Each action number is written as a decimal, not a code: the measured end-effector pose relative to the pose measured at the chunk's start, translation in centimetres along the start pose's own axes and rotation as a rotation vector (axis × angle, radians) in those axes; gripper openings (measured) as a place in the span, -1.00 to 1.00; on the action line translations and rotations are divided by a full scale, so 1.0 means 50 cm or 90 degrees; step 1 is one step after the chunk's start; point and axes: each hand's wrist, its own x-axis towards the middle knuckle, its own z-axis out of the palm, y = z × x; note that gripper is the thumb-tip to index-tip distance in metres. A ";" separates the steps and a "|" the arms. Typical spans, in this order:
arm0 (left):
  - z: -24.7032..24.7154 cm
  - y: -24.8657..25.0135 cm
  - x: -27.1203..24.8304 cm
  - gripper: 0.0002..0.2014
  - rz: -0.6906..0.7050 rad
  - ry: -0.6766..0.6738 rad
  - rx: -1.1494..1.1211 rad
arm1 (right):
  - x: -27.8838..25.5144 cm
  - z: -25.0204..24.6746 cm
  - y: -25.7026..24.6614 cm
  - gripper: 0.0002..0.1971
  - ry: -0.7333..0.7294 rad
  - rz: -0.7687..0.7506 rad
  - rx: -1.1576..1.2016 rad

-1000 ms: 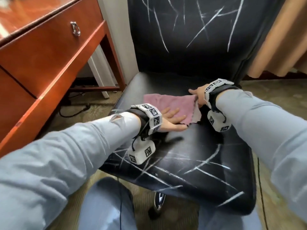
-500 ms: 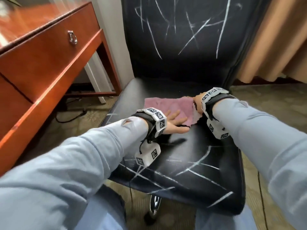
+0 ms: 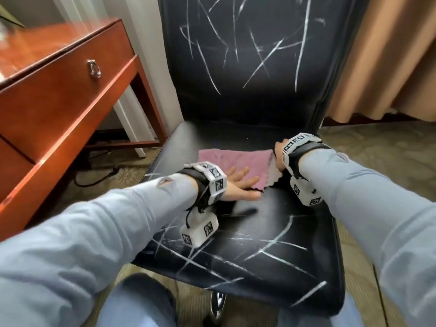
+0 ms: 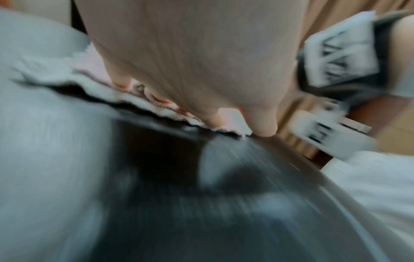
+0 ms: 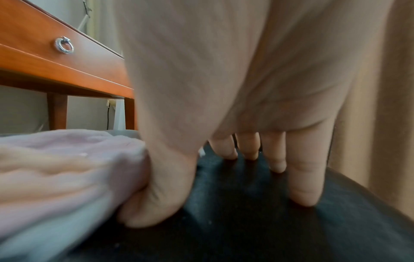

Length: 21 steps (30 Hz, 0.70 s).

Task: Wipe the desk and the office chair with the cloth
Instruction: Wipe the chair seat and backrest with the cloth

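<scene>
A pink cloth (image 3: 236, 161) lies spread on the seat (image 3: 259, 232) of a black office chair marked with white scratches. My left hand (image 3: 243, 185) lies flat on the cloth's near edge with straight fingers; in the blurred left wrist view the left hand (image 4: 201, 70) presses the cloth (image 4: 85, 70) onto the seat. My right hand (image 3: 279, 154) is at the cloth's right edge. In the right wrist view the right hand (image 5: 224, 106) has straight fingers (image 5: 300, 186) standing on the seat, and its thumb pushes against the bunched cloth (image 5: 67, 159).
A red-brown wooden desk (image 3: 59, 90) with a ring-handled drawer (image 3: 94, 68) stands left of the chair. The scratched backrest (image 3: 247, 55) rises behind the seat. A tan curtain (image 3: 389, 55) hangs at the right. A cable (image 3: 94, 178) lies on the carpet under the desk.
The head view has tilted up, showing more backrest. Both hands stay at the cloth on the seat; the right hand now stands at its edge instead of reaching over the corner.
</scene>
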 end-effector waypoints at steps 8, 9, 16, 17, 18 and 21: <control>-0.061 -0.010 0.042 -0.04 -0.174 0.153 -0.063 | -0.003 0.019 0.023 -0.17 0.015 -0.023 0.025; -0.047 -0.001 0.032 -0.04 -0.155 0.138 -0.061 | -0.006 0.016 0.023 -0.17 0.014 -0.031 0.040; -0.031 0.016 -0.052 -0.19 0.044 -0.016 0.003 | 0.014 0.020 0.031 -0.41 0.010 -0.047 0.032; -0.052 0.007 -0.041 -0.18 0.035 0.008 -0.019 | 0.015 0.025 0.036 -0.49 0.017 -0.050 0.049; -0.074 0.003 -0.025 -0.15 0.009 0.050 -0.028 | 0.007 0.025 0.042 -0.53 0.009 -0.052 0.040; -0.116 0.005 0.035 -0.15 -0.093 0.137 -0.016 | -0.003 0.032 0.040 -0.37 0.058 -0.074 0.065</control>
